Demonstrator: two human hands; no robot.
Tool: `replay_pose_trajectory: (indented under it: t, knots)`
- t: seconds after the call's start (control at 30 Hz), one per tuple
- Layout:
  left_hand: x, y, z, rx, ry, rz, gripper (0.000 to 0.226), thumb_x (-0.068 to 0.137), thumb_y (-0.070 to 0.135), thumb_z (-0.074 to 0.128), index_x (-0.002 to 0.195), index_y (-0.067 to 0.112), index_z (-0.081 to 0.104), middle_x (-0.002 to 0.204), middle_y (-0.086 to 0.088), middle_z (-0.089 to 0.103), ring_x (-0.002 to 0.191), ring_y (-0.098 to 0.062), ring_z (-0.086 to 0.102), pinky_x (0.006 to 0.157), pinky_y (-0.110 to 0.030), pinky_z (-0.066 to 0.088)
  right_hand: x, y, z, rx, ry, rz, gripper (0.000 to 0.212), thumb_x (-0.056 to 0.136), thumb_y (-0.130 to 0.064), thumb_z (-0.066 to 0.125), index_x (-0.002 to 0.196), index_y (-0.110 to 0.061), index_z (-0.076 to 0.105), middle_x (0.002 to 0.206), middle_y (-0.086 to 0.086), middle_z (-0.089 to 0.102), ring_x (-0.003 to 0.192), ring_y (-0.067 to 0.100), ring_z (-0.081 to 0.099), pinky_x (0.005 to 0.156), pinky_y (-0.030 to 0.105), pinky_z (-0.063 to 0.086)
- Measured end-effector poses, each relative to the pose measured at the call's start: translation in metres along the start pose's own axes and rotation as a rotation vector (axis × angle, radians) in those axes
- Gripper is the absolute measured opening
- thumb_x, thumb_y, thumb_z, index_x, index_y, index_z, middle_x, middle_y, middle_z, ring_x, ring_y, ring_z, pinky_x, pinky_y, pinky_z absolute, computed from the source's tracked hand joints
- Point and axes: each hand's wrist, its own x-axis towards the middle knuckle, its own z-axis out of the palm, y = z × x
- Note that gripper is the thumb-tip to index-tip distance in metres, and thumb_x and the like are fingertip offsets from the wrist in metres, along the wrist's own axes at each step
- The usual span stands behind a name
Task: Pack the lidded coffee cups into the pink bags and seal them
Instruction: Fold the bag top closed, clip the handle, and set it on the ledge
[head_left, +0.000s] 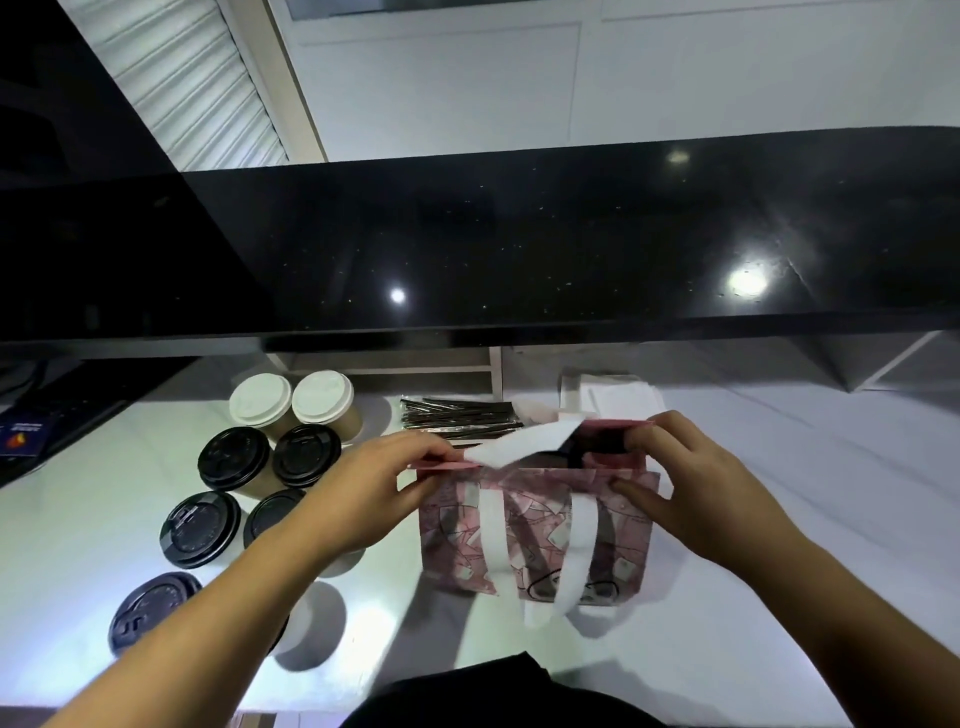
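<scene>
Bag: one pink bag (535, 530) stands on the white counter (753, 519), near centre, white handles hanging down its front.
Left hand: left hand (363, 488) pinches the left end of the bag's top edge.
Right hand: right hand (691, 483) pinches the right end, thumb against the front panel.
Mouth: partly open; something dark shows inside, probably a cup lid, cannot tell for sure.
Cups: lidded cups (270, 452) cluster at left, two white-lidded at the far end, the rest black-lidded, all unpacked.
Ties: bundle of dark strips (457, 415) lies just beyond the bag.
Progress: early; this bag not yet sealed, most cups left.
</scene>
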Motion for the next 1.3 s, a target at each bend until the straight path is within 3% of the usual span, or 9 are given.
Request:
replay_pose_trajectory:
  t: [0.1, 0.2, 0.37, 0.47, 0.57, 0.83, 0.97, 1.07, 1.3]
  knots:
    - [0.001, 0.004, -0.001, 0.093, -0.004, 0.035, 0.025, 0.094, 0.043, 0.057, 0.119, 0.045, 0.052, 0.106, 0.034, 0.059, 0.097, 0.007, 0.059, 0.080, -0.018, 0.051, -0.004, -0.005, 0.004, -0.032, 0.074, -0.029, 0.062, 0.079, -0.029, 0.085, 0.130, -0.029, 0.050, 0.117, -0.004, 0.055, 0.077, 0.012, 0.056, 0.053, 0.029, 0.059]
    - [0.004, 0.006, 0.001, 0.134, 0.021, 0.083, 0.031, 0.093, 0.020, 0.070, 0.114, 0.038, 0.054, 0.104, 0.024, 0.060, 0.094, -0.001, 0.059, 0.079, -0.028, 0.053, -0.005, -0.008, 0.006, -0.023, 0.134, -0.015, 0.072, 0.080, -0.025, 0.085, 0.140, -0.025, 0.045, 0.119, 0.000, 0.055, 0.086, 0.021, 0.062, 0.059, 0.034, 0.059]
    - [0.010, 0.010, 0.000, 0.136, -0.017, 0.129, 0.043, 0.090, 0.004, 0.067, 0.117, 0.036, 0.058, 0.111, 0.024, 0.063, 0.101, -0.007, 0.062, 0.086, -0.033, 0.052, -0.003, -0.010, 0.002, -0.066, 0.129, -0.079, 0.033, 0.091, -0.023, 0.072, 0.122, -0.014, 0.065, 0.116, 0.005, 0.061, 0.104, 0.028, 0.058, 0.078, 0.044, 0.057]
    - [0.010, 0.007, 0.001, 0.132, -0.038, 0.123, 0.053, 0.087, 0.000, 0.062, 0.126, 0.037, 0.062, 0.118, 0.029, 0.061, 0.110, -0.005, 0.059, 0.093, -0.026, 0.048, -0.003, -0.012, 0.002, -0.093, 0.162, -0.097, 0.020, 0.092, -0.017, 0.071, 0.111, -0.011, 0.069, 0.114, 0.004, 0.065, 0.103, 0.027, 0.059, 0.078, 0.044, 0.057]
    - [0.008, 0.002, 0.005, 0.083, 0.014, 0.039, 0.059, 0.084, -0.010, 0.069, 0.129, 0.028, 0.070, 0.115, 0.029, 0.060, 0.110, -0.006, 0.060, 0.092, -0.033, 0.053, -0.004, -0.012, 0.002, -0.103, 0.221, -0.122, 0.015, 0.094, -0.017, 0.065, 0.105, -0.009, 0.068, 0.111, 0.006, 0.068, 0.101, 0.029, 0.061, 0.075, 0.043, 0.060]
    - [0.009, 0.011, 0.012, 0.126, 0.061, -0.010, 0.052, 0.082, -0.008, 0.072, 0.122, 0.024, 0.074, 0.111, 0.020, 0.071, 0.093, -0.003, 0.048, 0.080, -0.012, 0.036, -0.012, -0.015, 0.006, 0.028, 0.217, -0.106, 0.019, 0.102, -0.028, 0.054, 0.112, -0.014, 0.063, 0.111, -0.001, 0.066, 0.104, 0.022, 0.058, 0.083, 0.035, 0.058]
    - [0.008, 0.011, 0.012, 0.121, 0.054, -0.028, 0.053, 0.078, -0.010, 0.073, 0.121, 0.021, 0.073, 0.106, 0.029, 0.059, 0.093, -0.004, 0.047, 0.079, -0.012, 0.035, -0.016, -0.010, -0.002, 0.056, 0.071, -0.104, 0.042, 0.093, -0.052, 0.063, 0.123, -0.022, 0.059, 0.120, -0.004, 0.063, 0.109, 0.018, 0.056, 0.086, 0.029, 0.054]
    - [0.010, 0.010, 0.012, 0.125, 0.055, -0.007, 0.046, 0.082, -0.007, 0.076, 0.121, 0.018, 0.074, 0.108, 0.020, 0.067, 0.095, -0.011, 0.054, 0.079, -0.017, 0.039, -0.016, -0.010, -0.006, 0.044, 0.019, -0.093, 0.046, 0.090, -0.055, 0.062, 0.124, -0.024, 0.058, 0.123, -0.006, 0.062, 0.111, 0.017, 0.056, 0.085, 0.030, 0.058]
    - [0.013, 0.008, 0.007, 0.099, 0.091, 0.110, 0.056, 0.084, -0.005, 0.067, 0.121, 0.037, 0.060, 0.117, 0.029, 0.059, 0.101, -0.001, 0.054, 0.078, -0.019, 0.047, -0.007, -0.011, -0.001, -0.173, 0.083, -0.145, 0.024, 0.091, -0.029, 0.070, 0.111, -0.015, 0.071, 0.112, 0.004, 0.068, 0.100, 0.027, 0.061, 0.076, 0.042, 0.059]
